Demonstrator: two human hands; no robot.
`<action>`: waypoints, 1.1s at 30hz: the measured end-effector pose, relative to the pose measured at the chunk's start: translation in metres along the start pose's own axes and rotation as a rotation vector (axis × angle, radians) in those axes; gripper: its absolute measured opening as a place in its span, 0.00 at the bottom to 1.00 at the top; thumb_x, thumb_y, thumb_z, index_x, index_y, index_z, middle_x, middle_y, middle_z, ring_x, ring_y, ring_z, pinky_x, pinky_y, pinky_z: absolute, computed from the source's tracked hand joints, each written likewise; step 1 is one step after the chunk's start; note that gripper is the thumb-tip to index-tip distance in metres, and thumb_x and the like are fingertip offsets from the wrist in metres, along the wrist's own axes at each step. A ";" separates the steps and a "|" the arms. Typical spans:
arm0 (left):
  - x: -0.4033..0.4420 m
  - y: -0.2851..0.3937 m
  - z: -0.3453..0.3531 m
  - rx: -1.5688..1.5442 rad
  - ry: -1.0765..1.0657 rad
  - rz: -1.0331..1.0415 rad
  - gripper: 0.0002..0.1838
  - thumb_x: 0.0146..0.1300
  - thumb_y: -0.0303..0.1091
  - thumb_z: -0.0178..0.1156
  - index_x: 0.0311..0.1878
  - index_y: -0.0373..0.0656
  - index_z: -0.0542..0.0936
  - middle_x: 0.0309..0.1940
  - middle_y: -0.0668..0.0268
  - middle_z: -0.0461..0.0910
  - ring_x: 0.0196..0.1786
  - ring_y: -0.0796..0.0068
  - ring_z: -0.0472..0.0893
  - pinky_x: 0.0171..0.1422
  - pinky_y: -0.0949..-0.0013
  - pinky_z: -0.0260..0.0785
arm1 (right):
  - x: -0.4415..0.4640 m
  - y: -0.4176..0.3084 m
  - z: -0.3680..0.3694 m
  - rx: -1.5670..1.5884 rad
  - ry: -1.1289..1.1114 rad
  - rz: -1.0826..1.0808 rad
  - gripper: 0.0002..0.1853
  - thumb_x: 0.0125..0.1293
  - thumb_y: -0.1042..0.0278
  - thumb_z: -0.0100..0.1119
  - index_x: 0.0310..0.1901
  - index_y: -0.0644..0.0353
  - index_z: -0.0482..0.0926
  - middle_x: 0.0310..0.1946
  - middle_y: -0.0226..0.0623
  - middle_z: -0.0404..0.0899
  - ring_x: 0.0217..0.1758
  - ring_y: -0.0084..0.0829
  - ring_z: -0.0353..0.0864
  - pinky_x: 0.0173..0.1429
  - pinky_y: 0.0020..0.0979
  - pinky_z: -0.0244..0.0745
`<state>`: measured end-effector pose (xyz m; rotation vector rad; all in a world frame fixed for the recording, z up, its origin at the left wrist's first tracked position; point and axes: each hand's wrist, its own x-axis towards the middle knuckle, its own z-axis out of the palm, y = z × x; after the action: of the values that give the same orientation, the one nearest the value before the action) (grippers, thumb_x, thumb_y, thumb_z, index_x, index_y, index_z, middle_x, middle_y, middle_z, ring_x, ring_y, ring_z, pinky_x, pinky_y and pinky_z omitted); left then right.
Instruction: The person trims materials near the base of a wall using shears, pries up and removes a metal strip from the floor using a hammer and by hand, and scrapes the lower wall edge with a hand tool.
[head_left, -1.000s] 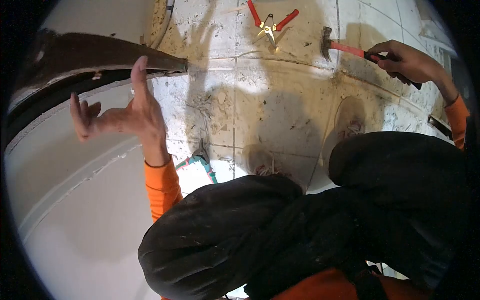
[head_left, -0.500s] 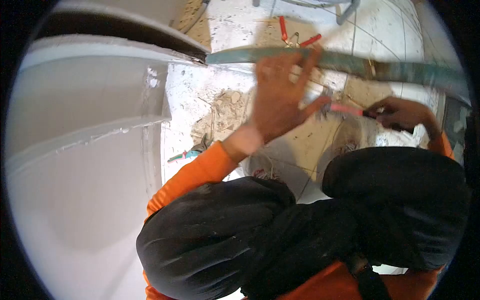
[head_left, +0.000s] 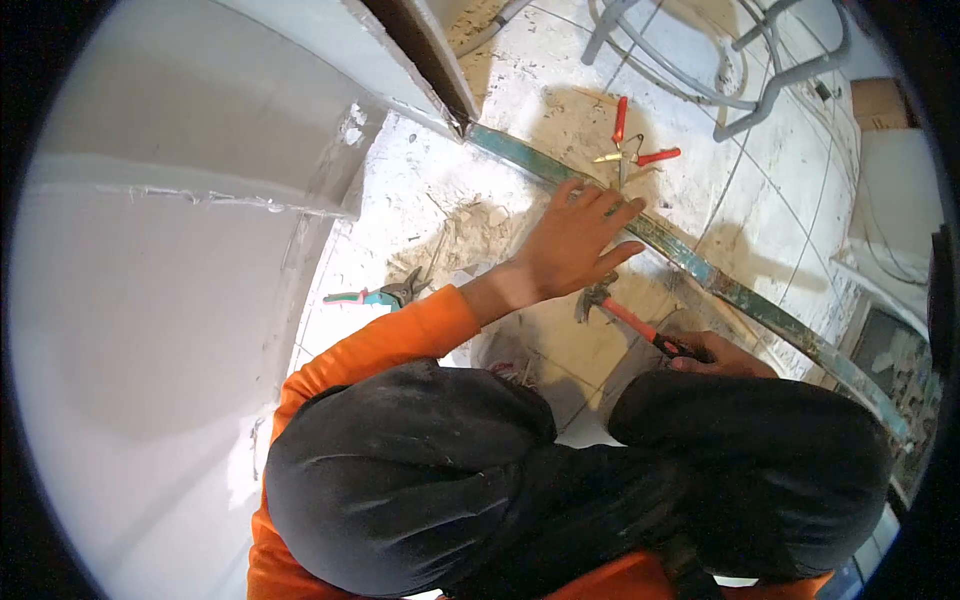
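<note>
My left hand (head_left: 575, 245) lies with its fingers spread at the near edge of a long, worn green strip (head_left: 765, 308), the fingertips reaching over it. Whether the palm presses on the strip I cannot tell. In my right hand (head_left: 735, 358) is a claw hammer (head_left: 632, 320) with a red and black handle, held low by my right knee; its head points toward the left hand. Just beyond the strip lie red-handled pliers (head_left: 630, 150), jaws apart. Teal-handled snips (head_left: 385, 294) rest on the floor left of my left forearm.
A pale wall panel (head_left: 190, 260) stands at the left, and the strip's far end meets its corner. Grey metal tubing (head_left: 770, 100) of a frame stands at the back right. Debris (head_left: 470, 235) litters the tiled floor. A cardboard box (head_left: 880, 103) is at the far right.
The strip now slants down to the right and appears lower across the view. The hammer and my right hand have dropped toward my knee. My left hand stays over the strip.
</note>
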<state>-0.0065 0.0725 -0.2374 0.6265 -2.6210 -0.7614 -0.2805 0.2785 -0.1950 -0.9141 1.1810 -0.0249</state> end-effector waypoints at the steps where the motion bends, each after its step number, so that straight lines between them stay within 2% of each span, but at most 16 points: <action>1: -0.003 -0.007 0.004 0.069 -0.020 -0.006 0.31 0.79 0.56 0.56 0.75 0.45 0.75 0.66 0.54 0.78 0.71 0.54 0.75 0.80 0.43 0.57 | -0.003 -0.011 0.002 0.067 0.011 -0.048 0.35 0.78 0.43 0.61 0.72 0.66 0.73 0.55 0.39 0.82 0.61 0.32 0.77 0.70 0.40 0.71; 4: -0.009 -0.028 0.019 0.245 -0.109 -0.007 0.28 0.78 0.52 0.58 0.73 0.45 0.76 0.66 0.56 0.79 0.71 0.54 0.76 0.79 0.42 0.59 | -0.002 -0.027 -0.001 0.036 0.016 0.027 0.39 0.79 0.45 0.63 0.79 0.65 0.68 0.63 0.41 0.81 0.64 0.32 0.75 0.71 0.36 0.69; 7: -0.006 -0.041 0.030 0.337 -0.223 0.032 0.27 0.75 0.48 0.60 0.71 0.44 0.77 0.67 0.57 0.78 0.71 0.56 0.76 0.79 0.40 0.59 | 0.012 -0.002 -0.007 -0.175 0.007 -0.082 0.38 0.80 0.48 0.62 0.80 0.65 0.66 0.62 0.40 0.82 0.64 0.30 0.75 0.71 0.36 0.69; 10: -0.010 -0.050 0.052 0.410 -0.252 0.070 0.26 0.72 0.44 0.62 0.69 0.44 0.78 0.67 0.59 0.78 0.72 0.58 0.76 0.81 0.37 0.58 | 0.010 -0.022 -0.004 -0.154 -0.017 -0.017 0.37 0.80 0.50 0.62 0.80 0.65 0.67 0.60 0.39 0.82 0.61 0.29 0.75 0.69 0.35 0.70; 11: -0.016 -0.059 0.069 0.465 -0.237 0.093 0.26 0.71 0.43 0.63 0.69 0.44 0.78 0.67 0.59 0.78 0.72 0.58 0.75 0.82 0.37 0.57 | 0.016 -0.006 -0.005 -0.116 -0.044 -0.079 0.34 0.81 0.52 0.62 0.79 0.66 0.69 0.55 0.37 0.84 0.56 0.28 0.77 0.64 0.33 0.73; 14: -0.022 -0.064 0.073 0.489 -0.229 0.109 0.27 0.69 0.41 0.63 0.69 0.43 0.78 0.69 0.60 0.77 0.74 0.60 0.74 0.84 0.36 0.54 | 0.008 -0.025 -0.002 -0.065 -0.062 0.017 0.34 0.81 0.53 0.62 0.79 0.66 0.70 0.54 0.36 0.83 0.55 0.28 0.77 0.62 0.34 0.73; 15: -0.020 -0.063 0.068 0.471 -0.234 0.112 0.27 0.68 0.40 0.64 0.69 0.43 0.78 0.69 0.61 0.77 0.74 0.61 0.73 0.85 0.36 0.54 | 0.007 -0.031 -0.006 -0.148 -0.083 0.116 0.35 0.81 0.53 0.62 0.80 0.66 0.68 0.55 0.35 0.82 0.56 0.27 0.76 0.63 0.34 0.72; 18: -0.005 -0.063 0.060 0.430 -0.292 0.122 0.28 0.67 0.38 0.62 0.70 0.43 0.77 0.70 0.61 0.76 0.75 0.62 0.73 0.85 0.39 0.54 | 0.003 -0.026 -0.002 -0.062 -0.046 0.078 0.36 0.81 0.52 0.62 0.81 0.65 0.66 0.56 0.35 0.81 0.57 0.26 0.75 0.64 0.33 0.71; 21: -0.005 -0.080 0.078 0.474 0.062 0.218 0.24 0.68 0.37 0.62 0.66 0.43 0.78 0.62 0.63 0.79 0.71 0.64 0.74 0.85 0.43 0.56 | 0.000 -0.019 -0.002 -0.028 -0.028 0.083 0.36 0.81 0.53 0.62 0.82 0.65 0.64 0.57 0.35 0.81 0.57 0.26 0.75 0.65 0.32 0.70; 24: 0.013 -0.085 0.103 0.430 -0.161 0.191 0.20 0.67 0.40 0.63 0.61 0.44 0.79 0.55 0.65 0.79 0.68 0.66 0.75 0.83 0.47 0.58 | 0.002 -0.007 -0.002 -0.090 0.011 0.027 0.25 0.79 0.52 0.62 0.65 0.65 0.77 0.39 0.34 0.81 0.42 0.27 0.73 0.50 0.36 0.72; 27: 0.022 -0.083 0.094 0.443 -0.210 0.197 0.19 0.67 0.43 0.65 0.57 0.44 0.79 0.53 0.67 0.79 0.66 0.67 0.76 0.82 0.48 0.59 | 0.003 0.001 -0.001 -0.068 0.037 -0.012 0.27 0.79 0.49 0.63 0.63 0.66 0.77 0.36 0.32 0.78 0.40 0.26 0.71 0.46 0.35 0.70; 30: 0.019 -0.088 0.077 0.441 -0.042 0.337 0.20 0.68 0.46 0.65 0.56 0.44 0.80 0.53 0.67 0.80 0.65 0.67 0.78 0.83 0.50 0.59 | -0.001 -0.002 -0.002 -0.065 0.047 0.014 0.28 0.79 0.46 0.64 0.62 0.67 0.77 0.35 0.33 0.77 0.39 0.26 0.70 0.45 0.34 0.69; 33: 0.025 -0.085 0.052 0.368 -0.051 0.349 0.18 0.71 0.46 0.63 0.56 0.44 0.81 0.53 0.67 0.81 0.64 0.66 0.79 0.84 0.48 0.57 | -0.002 -0.004 0.000 -0.045 0.058 0.024 0.29 0.79 0.46 0.63 0.62 0.67 0.77 0.35 0.33 0.77 0.40 0.25 0.70 0.45 0.34 0.69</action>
<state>-0.0228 0.0169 -0.3224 0.2256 -2.8306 -0.1952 -0.2799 0.2770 -0.1911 -0.9444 1.2508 -0.0059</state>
